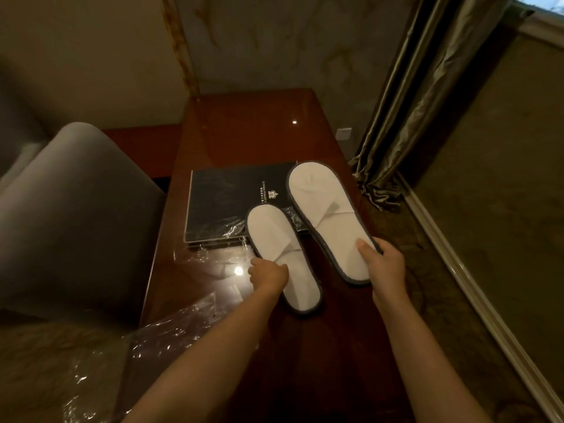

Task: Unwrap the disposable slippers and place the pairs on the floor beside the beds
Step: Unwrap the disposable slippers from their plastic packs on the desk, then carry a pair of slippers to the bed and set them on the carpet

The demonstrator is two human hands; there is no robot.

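Two flat white disposable slippers with dark grey edging are out of their wrapping above a glossy brown wooden table [244, 123]. My left hand [268, 274] grips the left slipper [274, 239] at its middle, low over the tabletop. My right hand [383, 264] holds the right slipper [323, 206] by its near edge, thumb on top, lifted and tilted over the table's right side. A clear plastic wrapper [210, 261] lies crumpled on the table to the left of the slippers. A second clear wrapper [128, 361] hangs off the table's near left corner.
A dark folder with a gold crest [232, 199] lies on the table under the slippers' far ends. A grey upholstered chair [76, 221] stands to the left. Olive curtains [421, 102] hang at the right, above patterned carpet [427, 270] and a pale baseboard [476, 288].
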